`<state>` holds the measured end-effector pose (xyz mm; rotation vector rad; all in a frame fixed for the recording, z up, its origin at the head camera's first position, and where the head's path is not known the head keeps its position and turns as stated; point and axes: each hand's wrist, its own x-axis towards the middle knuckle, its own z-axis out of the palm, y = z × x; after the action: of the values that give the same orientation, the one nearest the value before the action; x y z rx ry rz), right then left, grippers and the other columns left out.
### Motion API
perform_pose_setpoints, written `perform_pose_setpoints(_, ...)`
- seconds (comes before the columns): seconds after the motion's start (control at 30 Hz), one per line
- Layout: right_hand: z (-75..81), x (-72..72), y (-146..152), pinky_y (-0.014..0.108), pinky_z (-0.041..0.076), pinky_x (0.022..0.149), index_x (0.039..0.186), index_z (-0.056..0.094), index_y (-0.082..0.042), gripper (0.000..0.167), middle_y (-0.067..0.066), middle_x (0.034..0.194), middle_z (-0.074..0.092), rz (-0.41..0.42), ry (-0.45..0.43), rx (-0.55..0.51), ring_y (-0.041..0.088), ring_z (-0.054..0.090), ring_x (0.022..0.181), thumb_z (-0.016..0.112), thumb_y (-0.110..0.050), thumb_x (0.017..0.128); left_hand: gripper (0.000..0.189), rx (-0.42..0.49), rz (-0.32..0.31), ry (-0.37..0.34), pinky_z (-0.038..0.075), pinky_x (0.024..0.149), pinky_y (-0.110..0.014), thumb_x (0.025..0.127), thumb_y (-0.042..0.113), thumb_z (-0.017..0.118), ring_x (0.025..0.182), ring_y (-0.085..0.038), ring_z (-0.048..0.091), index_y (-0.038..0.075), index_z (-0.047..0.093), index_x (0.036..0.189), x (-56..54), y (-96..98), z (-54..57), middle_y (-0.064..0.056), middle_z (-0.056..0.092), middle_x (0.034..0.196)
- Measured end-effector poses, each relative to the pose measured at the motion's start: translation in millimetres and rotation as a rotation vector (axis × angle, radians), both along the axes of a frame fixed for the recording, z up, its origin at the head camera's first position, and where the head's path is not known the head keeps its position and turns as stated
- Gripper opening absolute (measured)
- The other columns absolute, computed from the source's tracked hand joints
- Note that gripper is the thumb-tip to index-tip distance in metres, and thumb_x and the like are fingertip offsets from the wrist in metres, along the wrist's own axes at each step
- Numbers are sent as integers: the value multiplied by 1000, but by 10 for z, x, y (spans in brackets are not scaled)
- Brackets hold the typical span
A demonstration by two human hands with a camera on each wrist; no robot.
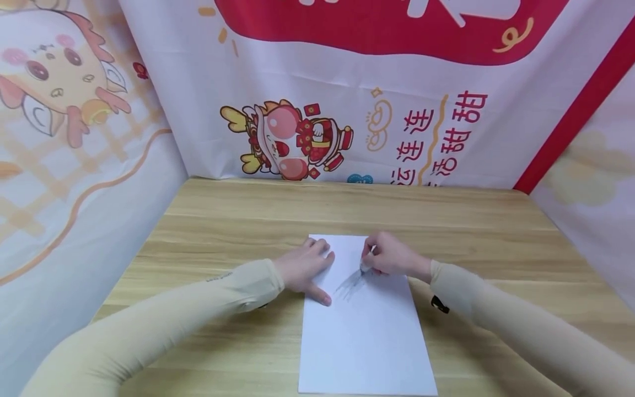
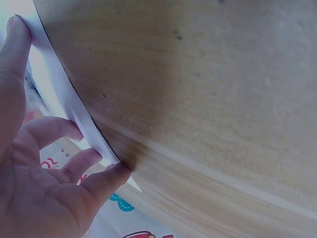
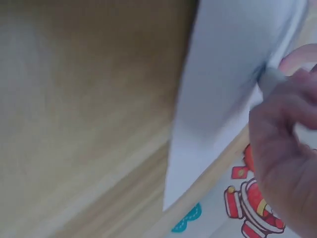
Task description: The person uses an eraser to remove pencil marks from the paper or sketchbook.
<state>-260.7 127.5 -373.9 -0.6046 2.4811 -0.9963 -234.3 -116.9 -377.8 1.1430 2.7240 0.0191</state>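
A white sheet of paper (image 1: 369,342) lies lengthwise on the wooden table, with grey smudged strokes (image 1: 351,285) in its upper half. My left hand (image 1: 303,267) rests on the sheet's left edge, thumb and fingers spread and touching the paper. In the right wrist view, a small pale grey, blunt-ended piece (image 3: 271,80) is pinched between the thumb and fingers of my right hand (image 1: 392,255). Its tip meets the paper at the dark upper end of the strokes. Most of this piece is hidden in the fingers, and I cannot tell its kind.
Bare wood of the table (image 1: 223,220) surrounds the sheet. A white and red printed cloth (image 1: 327,71) hangs behind the table's far edge, with more printed cloth (image 1: 64,165) at the left side. A small black item (image 1: 439,304) shows under the right sleeve.
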Motion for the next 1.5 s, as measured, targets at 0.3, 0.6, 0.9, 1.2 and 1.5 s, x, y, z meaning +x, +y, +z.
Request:
perform_pose_setpoints(0.3, -7, -9, -15, 26, 44, 45, 86, 66, -3, 6, 4, 63, 61, 33, 113, 0, 14, 54, 50, 63, -1, 91, 105, -15, 2, -2, 36, 106, -43, 72, 72, 70, 127, -39, 38, 0, 47, 144, 9, -4, 21, -20, 38, 143)
perform_pose_setpoints(0.6, -20, 53, 14, 26, 45, 43, 85, 65, -1, 6, 0, 61, 59, 99, 136, 5, 11, 53, 48, 61, 2, 89, 104, -11, 3, -8, 36, 106, -42, 72, 72, 70, 128, -38, 37, 0, 46, 144, 24, 10, 49, -21, 38, 144)
perform_pose_setpoints(0.9, 6, 128, 24, 26, 44, 44, 84, 64, -1, 6, -2, 57, 55, 200, 168, 0, 11, 52, 47, 62, 2, 89, 105, -20, 1, -8, 35, 107, -42, 71, 71, 71, 127, -38, 38, -1, 46, 144, 27, 35, 50, -22, 39, 143)
perform_pose_setpoints(1.2, -35, 67, 6, 24, 45, 50, 86, 65, -2, 4, -5, 66, 57, 171, 310, 62, 6, 49, 55, 63, -2, 90, 107, -25, 15, -6, 35, 108, -42, 70, 72, 71, 128, -38, 38, 0, 46, 144, 21, 32, 29, -22, 39, 143)
perform_pose_setpoints(1.5, -54, 86, 29, 23, 46, 52, 87, 64, 0, 2, -5, 67, 55, 174, 420, 57, 5, 48, 56, 63, 1, 89, 107, -34, 8, 14, 35, 107, -43, 69, 72, 72, 126, -38, 40, -1, 47, 143, 24, 41, 39, -23, 41, 141)
